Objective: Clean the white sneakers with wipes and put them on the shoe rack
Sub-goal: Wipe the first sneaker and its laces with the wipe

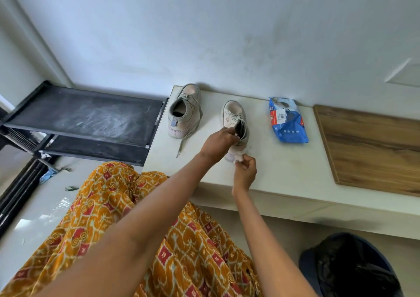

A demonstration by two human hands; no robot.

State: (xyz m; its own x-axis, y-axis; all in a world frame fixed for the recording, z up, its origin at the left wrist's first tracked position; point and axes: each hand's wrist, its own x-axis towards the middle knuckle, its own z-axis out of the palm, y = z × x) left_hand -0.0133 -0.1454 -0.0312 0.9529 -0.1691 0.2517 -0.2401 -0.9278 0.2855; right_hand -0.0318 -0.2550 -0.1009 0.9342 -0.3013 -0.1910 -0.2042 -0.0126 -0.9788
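Note:
Two white sneakers stand on a white ledge (284,174). My left hand (219,143) grips the collar of the right sneaker (233,115), fingers tucked inside its opening. My right hand (245,171) pinches a small white wipe (238,159) against that shoe's heel. The other sneaker (185,110) stands free to the left, toe toward the wall, one lace trailing over the ledge's front. A blue pack of wipes (287,120) lies to the right of the held shoe. The black shoe rack (91,117) stands left of the ledge, its top shelf dusty.
A wooden board (372,146) covers the ledge's right end. A dark bin with a black liner (350,267) stands on the floor at the lower right. My orange patterned clothing (127,208) fills the lower middle. Scraps lie on the glossy floor at the left.

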